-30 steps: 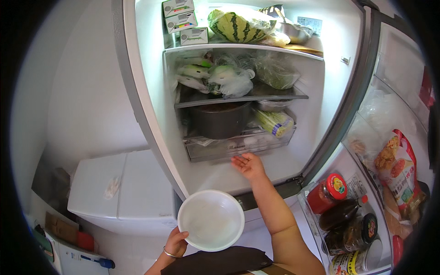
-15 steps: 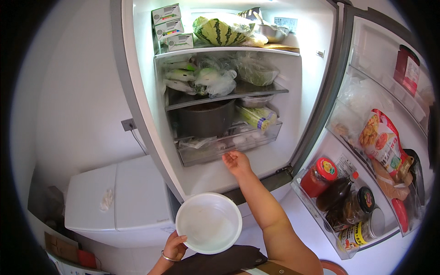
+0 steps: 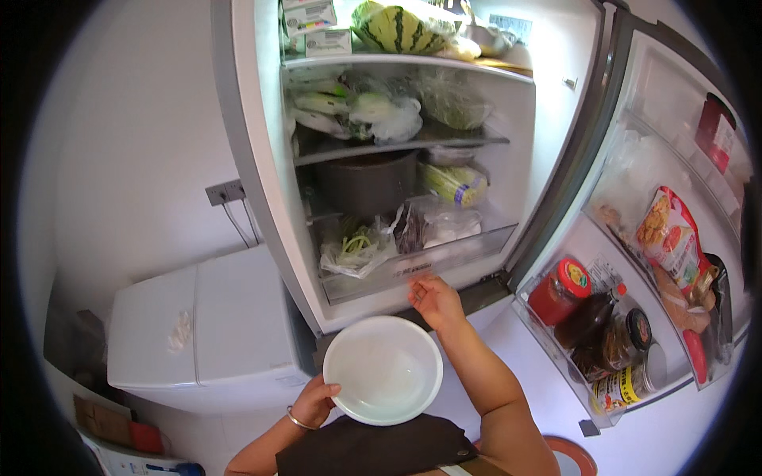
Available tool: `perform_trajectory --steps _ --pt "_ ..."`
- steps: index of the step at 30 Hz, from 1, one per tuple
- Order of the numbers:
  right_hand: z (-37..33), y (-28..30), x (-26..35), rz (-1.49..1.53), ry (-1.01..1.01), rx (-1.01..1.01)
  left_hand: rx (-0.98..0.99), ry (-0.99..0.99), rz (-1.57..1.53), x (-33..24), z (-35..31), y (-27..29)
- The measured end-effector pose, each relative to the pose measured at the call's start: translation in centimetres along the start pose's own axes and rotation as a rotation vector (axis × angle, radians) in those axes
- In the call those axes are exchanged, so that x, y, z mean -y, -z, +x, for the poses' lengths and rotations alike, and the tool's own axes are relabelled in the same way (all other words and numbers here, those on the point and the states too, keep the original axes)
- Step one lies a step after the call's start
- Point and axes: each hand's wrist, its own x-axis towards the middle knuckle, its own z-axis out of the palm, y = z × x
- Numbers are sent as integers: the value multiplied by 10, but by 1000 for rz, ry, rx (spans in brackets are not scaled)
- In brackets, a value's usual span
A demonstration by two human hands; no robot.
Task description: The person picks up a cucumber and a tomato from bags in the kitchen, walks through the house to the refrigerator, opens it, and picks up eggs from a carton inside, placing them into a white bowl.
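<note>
My left hand (image 3: 314,403), with a bracelet on its wrist, grips the rim of a white round basin (image 3: 382,369) held in front of my body. Nothing lies in the basin. My right hand (image 3: 435,302) has its fingers curled at the front of a clear fridge drawer (image 3: 476,250), which is pulled out. Inside the drawer are green beans in a plastic bag (image 3: 357,246), a bag of dark purplish long vegetables (image 3: 410,228) and a bag of white things (image 3: 452,225) that I cannot make out.
Above the drawer stand a dark pot (image 3: 367,184) and a wrapped green vegetable (image 3: 454,184). Bagged vegetables and a cut watermelon (image 3: 397,28) fill higher shelves. The open door (image 3: 556,190) at right holds jars and bottles. A white twin-lid appliance (image 3: 238,317) stands left.
The drawer has slid out toward me with my right hand at its front, bringing the bagged vegetables into sight. My left hand and the basin have shifted slightly right in the picture.
</note>
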Motion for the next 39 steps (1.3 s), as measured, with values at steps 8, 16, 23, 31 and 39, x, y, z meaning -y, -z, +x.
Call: perform_trajectory --steps 8,16,23,31,39 --pt "-38 -7 -1 16 -13 -121 106 73 86 -19 24 7" --pt "-71 -15 21 -365 -135 -115 254 171 122 -40 40 9" --pt "-106 -62 58 -1101 150 12 297 212 90 -43 47 21" --pt "-98 -104 96 -1213 402 -13 327 194 47 -47 45 28" --pt "-59 -110 122 -1659 425 -31 290 207 54 -46 43 28"
